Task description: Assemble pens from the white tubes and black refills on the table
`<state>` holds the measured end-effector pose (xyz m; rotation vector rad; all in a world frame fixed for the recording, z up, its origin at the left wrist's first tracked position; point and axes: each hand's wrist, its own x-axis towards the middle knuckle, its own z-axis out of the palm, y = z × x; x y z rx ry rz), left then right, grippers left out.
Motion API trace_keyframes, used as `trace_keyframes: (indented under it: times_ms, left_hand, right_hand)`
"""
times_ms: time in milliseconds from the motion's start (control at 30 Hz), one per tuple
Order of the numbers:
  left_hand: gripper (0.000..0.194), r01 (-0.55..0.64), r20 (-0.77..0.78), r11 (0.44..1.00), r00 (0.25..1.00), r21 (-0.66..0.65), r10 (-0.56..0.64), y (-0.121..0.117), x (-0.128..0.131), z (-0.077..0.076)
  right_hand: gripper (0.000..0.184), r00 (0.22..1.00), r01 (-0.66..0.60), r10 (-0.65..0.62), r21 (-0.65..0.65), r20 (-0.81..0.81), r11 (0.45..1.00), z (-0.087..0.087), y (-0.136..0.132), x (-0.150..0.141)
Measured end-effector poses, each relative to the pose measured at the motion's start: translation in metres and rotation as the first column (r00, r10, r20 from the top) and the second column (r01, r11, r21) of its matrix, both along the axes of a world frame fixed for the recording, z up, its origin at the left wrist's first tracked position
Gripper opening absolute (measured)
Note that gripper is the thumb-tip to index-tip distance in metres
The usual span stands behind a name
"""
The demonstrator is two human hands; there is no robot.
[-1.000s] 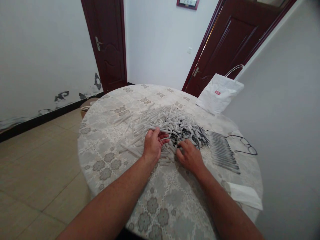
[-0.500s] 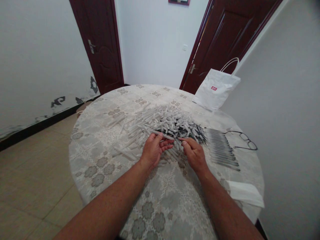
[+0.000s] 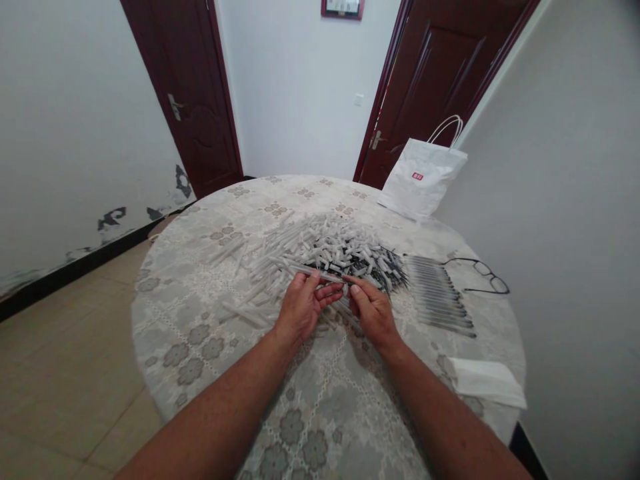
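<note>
My left hand pinches a translucent white pen barrel between thumb and index finger, with the other fingers curled loosely below. At the barrel's right end, my right hand pinches a thin dark piece, which looks like a pen refill or tip. Whether that piece is inside the barrel or only against it, I cannot tell. Both hands are over the near edge of a heap: loose pale barrels on the left, short whitish caps in the middle, and dark-tipped thin parts on the right.
A neat row of pens lies right of the heap, with black-framed glasses beyond it. Nearer is a folded white sheet. A white paper bag stands at the back right of the round table with its patterned cloth.
My right hand has risen from the heap with a thin dark piece and come to the barrel's end. My left hand keeps the barrel. The camera view has turned slightly right.
</note>
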<state>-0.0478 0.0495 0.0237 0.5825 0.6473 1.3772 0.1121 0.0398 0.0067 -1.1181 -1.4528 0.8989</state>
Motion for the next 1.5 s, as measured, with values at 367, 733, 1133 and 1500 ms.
trace_keyframes:
  times_ms: [367, 733, 1133, 1500]
  left_hand:
    - [0.031, 0.021, -0.001, 1.0, 1.0, 0.011, -0.021, -0.003, 0.0021, 0.0027]
    - [0.032, 0.032, -0.028, 0.999, 0.999, 0.035, -0.031, -0.003, 0.0028, -0.0008]
    - [0.033, 0.02, -0.071, 0.998, 0.997, 0.057, -0.016, -0.0018, 0.0027, -0.0035]
    - [0.034, 0.008, -0.083, 0.999, 0.997, 0.035, -0.005, -0.002, 0.0035, -0.002]
  right_hand:
    - [0.044, 0.984, 0.027, -0.047, 0.117, 0.173, 0.993, -0.0009, -0.0008, -0.0032]
    - [0.037, 0.958, 0.005, -0.072, 0.235, 0.277, 0.972, 0.0003, 0.0015, 0.0001]
    - [0.036, 0.893, -0.04, -0.121, 0.345, 0.433, 0.938, 0.0018, 0.0017, 0.0048]
    - [0.035, 0.893, -0.043, -0.109, 0.324, 0.437, 0.945, 0.0026, 0.0004, 0.0043]
